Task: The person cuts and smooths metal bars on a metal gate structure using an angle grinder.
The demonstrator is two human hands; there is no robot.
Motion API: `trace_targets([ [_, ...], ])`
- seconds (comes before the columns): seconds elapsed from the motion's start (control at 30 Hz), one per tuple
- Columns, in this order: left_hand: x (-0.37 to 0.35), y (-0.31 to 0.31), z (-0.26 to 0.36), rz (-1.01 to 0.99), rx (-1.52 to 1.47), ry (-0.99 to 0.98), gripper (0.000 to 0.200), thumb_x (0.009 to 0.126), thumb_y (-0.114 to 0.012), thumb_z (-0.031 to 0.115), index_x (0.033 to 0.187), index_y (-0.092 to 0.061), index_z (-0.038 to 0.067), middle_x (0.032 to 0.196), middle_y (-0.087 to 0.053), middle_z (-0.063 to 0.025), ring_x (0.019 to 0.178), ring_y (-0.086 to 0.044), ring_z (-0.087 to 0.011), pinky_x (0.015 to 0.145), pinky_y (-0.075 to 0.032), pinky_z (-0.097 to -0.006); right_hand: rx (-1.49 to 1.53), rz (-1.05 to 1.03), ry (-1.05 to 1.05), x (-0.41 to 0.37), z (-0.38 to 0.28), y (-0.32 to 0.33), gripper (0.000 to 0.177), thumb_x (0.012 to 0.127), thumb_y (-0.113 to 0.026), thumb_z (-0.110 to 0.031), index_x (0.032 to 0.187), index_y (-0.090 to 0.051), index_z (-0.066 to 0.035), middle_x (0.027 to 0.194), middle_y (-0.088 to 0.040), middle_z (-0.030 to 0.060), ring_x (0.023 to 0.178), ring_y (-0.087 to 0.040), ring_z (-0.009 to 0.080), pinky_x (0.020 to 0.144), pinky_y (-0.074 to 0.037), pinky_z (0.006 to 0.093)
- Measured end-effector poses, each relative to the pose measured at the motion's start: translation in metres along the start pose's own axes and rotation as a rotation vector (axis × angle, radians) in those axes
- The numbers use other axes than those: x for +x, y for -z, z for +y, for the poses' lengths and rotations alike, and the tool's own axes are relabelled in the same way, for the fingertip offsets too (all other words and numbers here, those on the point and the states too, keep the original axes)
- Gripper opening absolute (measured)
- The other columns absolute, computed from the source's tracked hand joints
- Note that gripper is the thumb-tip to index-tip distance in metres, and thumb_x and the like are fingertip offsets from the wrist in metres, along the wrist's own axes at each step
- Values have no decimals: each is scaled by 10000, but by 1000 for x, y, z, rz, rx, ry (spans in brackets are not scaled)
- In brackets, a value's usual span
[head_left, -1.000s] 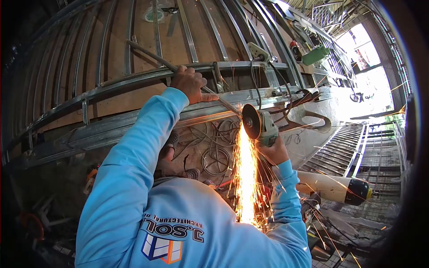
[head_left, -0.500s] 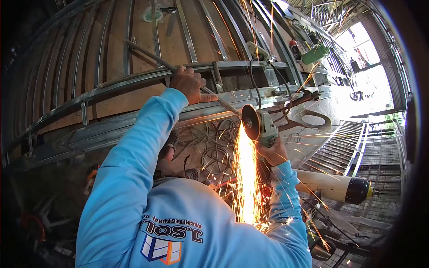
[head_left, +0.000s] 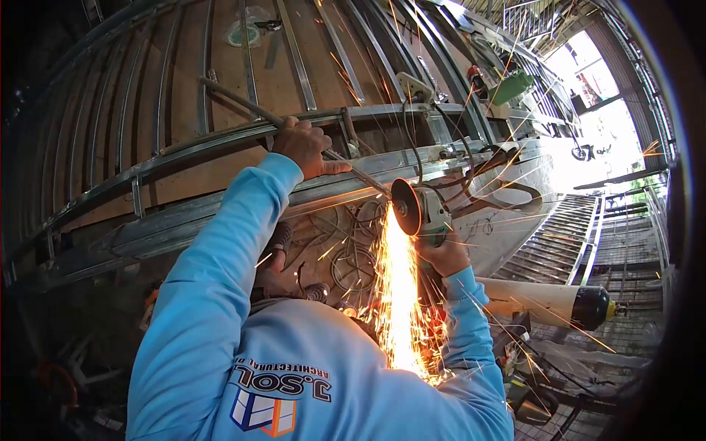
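Note:
My left hand [head_left: 300,151] is wrapped round a long metal rod [head_left: 237,98], which slants down across the steel frame [head_left: 243,138]. In my right hand [head_left: 446,255] is an angle grinder [head_left: 437,217], gripped at its body. Its round cutting disc [head_left: 407,206] meets the lower end of the rod. From that contact a dense stream of bright sparks [head_left: 399,294] pours down toward my body, between my arms. Glare and the disc hide the exact cut, and part of my right hand's grip is behind the tool.
A cream gas cylinder [head_left: 529,300] with a dark end lies at the right. Coiled cables [head_left: 354,266] lie on the floor below the frame. A green bottle [head_left: 512,88] stands at the upper right. Metal grilles [head_left: 551,239] lean beyond, and bars cross the upper left.
The grinder and rod end have shifted slightly left, and my left hand a little left and down. The disc still throws sparks, and both hands keep their hold.

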State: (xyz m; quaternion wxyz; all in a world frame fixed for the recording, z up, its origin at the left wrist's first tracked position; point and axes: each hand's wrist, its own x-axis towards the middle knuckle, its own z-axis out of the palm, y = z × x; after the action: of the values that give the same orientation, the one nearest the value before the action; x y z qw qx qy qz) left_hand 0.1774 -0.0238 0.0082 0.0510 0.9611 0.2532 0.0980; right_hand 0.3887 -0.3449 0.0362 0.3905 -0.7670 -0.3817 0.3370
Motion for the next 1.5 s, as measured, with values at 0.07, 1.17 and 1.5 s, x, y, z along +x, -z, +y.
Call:
trace_targets([
  [0.07,1,1,0,-15,7,-1,799,767,-476,877,863,-771,141,872,-697,-58,969,-625,-247,942,-375,-438,-170,-4,9,0,-5,4,660,783,-810,-148,1331,-476,8,1109,-677,91,984,-655,170,860,-534,318],
  [1.17,1,-6,-3,54,-23,-19,762,739,-524,860,767,-741,130,809,-666,-55,922,-622,-273,898,-387,-468,-82,1,-8,6,6,4,713,752,-848,-249,1308,-477,-1,1111,-687,137,992,-671,227,880,-530,357],
  [1.5,2,-6,-1,33,-6,-17,771,745,-507,864,778,-748,132,818,-673,-56,931,-623,-269,894,-386,-466,-96,-16,40,6,0,5,709,763,-839,-222,1313,-468,27,1092,-692,140,979,-661,209,851,-532,349],
])
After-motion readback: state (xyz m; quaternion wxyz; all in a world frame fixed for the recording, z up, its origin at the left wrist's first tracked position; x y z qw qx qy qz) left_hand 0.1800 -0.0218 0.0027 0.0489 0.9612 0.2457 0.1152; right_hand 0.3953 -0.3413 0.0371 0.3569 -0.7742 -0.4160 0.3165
